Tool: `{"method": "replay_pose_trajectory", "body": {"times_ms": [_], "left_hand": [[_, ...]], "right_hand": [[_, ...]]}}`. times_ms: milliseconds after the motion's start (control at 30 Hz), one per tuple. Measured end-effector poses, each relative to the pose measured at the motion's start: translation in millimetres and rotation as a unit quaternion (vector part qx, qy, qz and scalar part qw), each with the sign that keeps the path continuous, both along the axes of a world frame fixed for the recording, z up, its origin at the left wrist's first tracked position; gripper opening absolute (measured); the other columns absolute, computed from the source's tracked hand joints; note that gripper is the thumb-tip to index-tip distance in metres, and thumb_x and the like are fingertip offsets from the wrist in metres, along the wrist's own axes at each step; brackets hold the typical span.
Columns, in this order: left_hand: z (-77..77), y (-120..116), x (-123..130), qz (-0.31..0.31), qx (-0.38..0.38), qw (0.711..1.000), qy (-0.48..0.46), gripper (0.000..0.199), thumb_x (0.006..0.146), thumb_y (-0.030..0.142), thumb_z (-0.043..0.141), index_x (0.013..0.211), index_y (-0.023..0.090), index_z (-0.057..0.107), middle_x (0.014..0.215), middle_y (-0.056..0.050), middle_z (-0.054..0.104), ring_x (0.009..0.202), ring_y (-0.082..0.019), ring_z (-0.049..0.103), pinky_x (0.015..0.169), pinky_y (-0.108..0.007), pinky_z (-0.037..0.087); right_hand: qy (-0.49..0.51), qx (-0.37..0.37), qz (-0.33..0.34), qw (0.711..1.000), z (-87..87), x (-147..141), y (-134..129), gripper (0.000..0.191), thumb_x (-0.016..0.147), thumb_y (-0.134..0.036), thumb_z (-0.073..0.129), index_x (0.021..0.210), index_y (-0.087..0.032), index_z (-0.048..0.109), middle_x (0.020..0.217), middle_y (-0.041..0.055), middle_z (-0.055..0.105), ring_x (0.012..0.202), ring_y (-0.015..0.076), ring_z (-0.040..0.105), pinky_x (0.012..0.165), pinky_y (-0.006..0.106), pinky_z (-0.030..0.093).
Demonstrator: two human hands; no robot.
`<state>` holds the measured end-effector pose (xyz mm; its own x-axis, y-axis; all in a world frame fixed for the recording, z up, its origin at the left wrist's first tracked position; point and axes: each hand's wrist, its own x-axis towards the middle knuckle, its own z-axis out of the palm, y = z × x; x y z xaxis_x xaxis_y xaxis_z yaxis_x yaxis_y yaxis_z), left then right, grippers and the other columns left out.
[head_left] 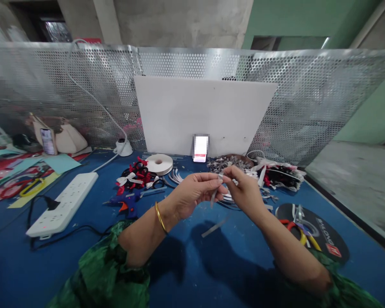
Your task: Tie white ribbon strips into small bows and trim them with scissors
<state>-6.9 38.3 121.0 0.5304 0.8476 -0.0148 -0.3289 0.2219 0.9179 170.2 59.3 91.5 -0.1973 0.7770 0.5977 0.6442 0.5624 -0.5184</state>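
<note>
Above the blue table [192,269], my left hand [194,190], with a gold bangle [160,217] at the wrist, pinches a short grey ribbon [213,198] between thumb and fingers. One end of the ribbon hangs below those fingers. My right hand [246,192] meets the left at the fingertips, its fingers closed on the upper part of the same ribbon; the exact fold between them is partly hidden. On the table beneath the hands lies a loose grey strip [214,228]. Cut white and grey strips [226,199] lie behind my hands.
Left: a glue gun [126,201], red and black bows [136,175], a white ribbon roll [159,164], a power strip [64,203] with its cable. Right: pliers [303,233] on a black mat [332,229]. A lit phone [200,149] leans against a white board [205,111].
</note>
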Motion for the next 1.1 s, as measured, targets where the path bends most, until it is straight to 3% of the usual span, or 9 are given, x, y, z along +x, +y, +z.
{"method": "replay_pose_trajectory", "body": {"times_ms": [267,467,600,767,900,1100], "left_hand": [[-3.0,2.3,-1.4,0.005,0.009,0.999,-0.038,0.018,0.077,0.025,0.071,0.091,0.014,0.072,0.078,-0.004,0.067,0.067,-0.009,0.059,0.068,-0.023,0.045],[-2.4,4.1,-1.0,0.07,0.062,0.995,-0.034,0.018,0.076,0.024,0.072,0.09,0.014,0.072,0.084,-0.005,0.07,0.069,-0.009,0.06,0.07,-0.023,0.045],[2.4,7.1,-7.0,0.104,0.091,0.99,-0.007,0.031,0.075,0.026,0.073,0.105,0.016,0.071,0.084,-0.005,0.072,0.066,-0.009,0.062,0.072,-0.025,0.047],[11.3,10.8,-17.2,0.14,0.121,0.983,0.016,0.047,0.075,0.021,0.071,0.121,0.018,0.064,0.092,-0.008,0.074,0.065,-0.011,0.064,0.071,-0.027,0.048],[15.5,13.1,-22.7,0.161,0.15,0.975,0.041,0.049,0.076,0.018,0.069,0.125,0.015,0.061,0.094,-0.009,0.074,0.065,-0.011,0.064,0.065,-0.024,0.047],[12.8,17.6,-25.2,0.153,0.157,0.974,0.056,0.052,0.074,0.012,0.067,0.125,0.013,0.059,0.095,-0.01,0.074,0.062,-0.009,0.063,0.066,-0.025,0.049]], "right_hand": [[0.001,0.0,0.009,1.0,-5.3,-10.2,-4.7,0.014,0.092,-0.029,0.048,0.085,-0.022,0.056,0.075,0.0003,0.064,0.069,0.017,0.056,0.06,0.025,0.038],[0.004,0.027,0.003,1.0,-13.1,-13.7,-4.0,0.015,0.093,-0.027,0.048,0.083,-0.021,0.058,0.076,0.0016,0.065,0.071,0.0182,0.058,0.064,0.027,0.039],[0.01,0.038,0.046,0.998,-12.3,-18.9,-6.8,0.016,0.094,-0.026,0.046,0.092,-0.022,0.062,0.087,0.005,0.065,0.081,0.0202,0.06,0.07,0.029,0.043],[0.073,-0.018,0.081,0.994,-7.7,-26.9,-15.3,0.014,0.093,-0.024,0.05,0.101,-0.022,0.06,0.086,0.0039,0.063,0.077,0.0179,0.062,0.068,0.028,0.046],[0.18,-0.095,0.118,0.972,-3.7,-30.0,-22.8,0.03,0.091,-0.024,0.054,0.12,-0.023,0.045,0.074,-0.0014,0.06,0.069,0.0164,0.062,0.064,0.027,0.047],[0.209,-0.12,0.188,0.952,1.8,-26.1,-25.6,0.007,0.092,-0.027,0.054,0.093,-0.021,0.058,0.077,0.0006,0.063,0.07,0.0147,0.062,0.066,0.027,0.048]]}}
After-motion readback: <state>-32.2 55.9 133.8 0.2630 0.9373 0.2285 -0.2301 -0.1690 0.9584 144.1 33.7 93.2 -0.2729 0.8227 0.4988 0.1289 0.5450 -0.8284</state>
